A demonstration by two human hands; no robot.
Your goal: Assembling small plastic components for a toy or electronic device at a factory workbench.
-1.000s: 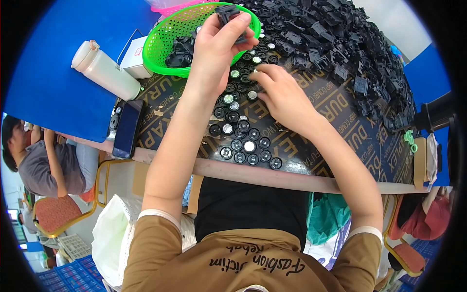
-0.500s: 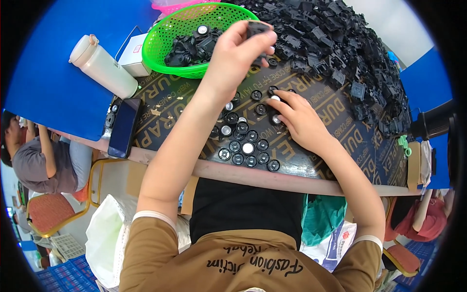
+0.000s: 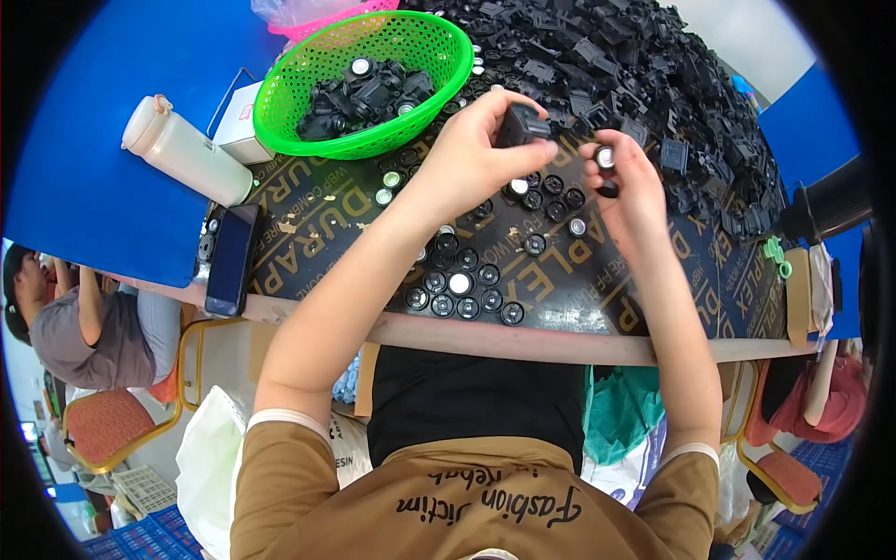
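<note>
My left hand (image 3: 474, 149), raised over the table, grips a black plastic part (image 3: 523, 126) between thumb and fingers. Facing it, my right hand (image 3: 637, 194) is curled around a small black wheel with a silver hub (image 3: 605, 158). A second dark piece (image 3: 608, 189) shows lower in the same fingers, perhaps another wheel. The two hands are apart, with a small gap between them. Below them, loose black wheels (image 3: 468, 307) lie scattered on the table, some with silver centres. Another group of wheels (image 3: 554, 185) lies just under the hands.
A green basket (image 3: 364, 147) with black assemblies stands at the back left, near a pink basket (image 3: 322, 26). A large heap of black parts (image 3: 607, 70) covers the back right. A white bottle (image 3: 191, 154) and a phone (image 3: 231, 261) are at left, a black pole (image 3: 826, 207) at right.
My right hand has lifted off the wheels on the table and now holds one near the left hand. My left hand, still gripping the black part, has come lower and nearer.
</note>
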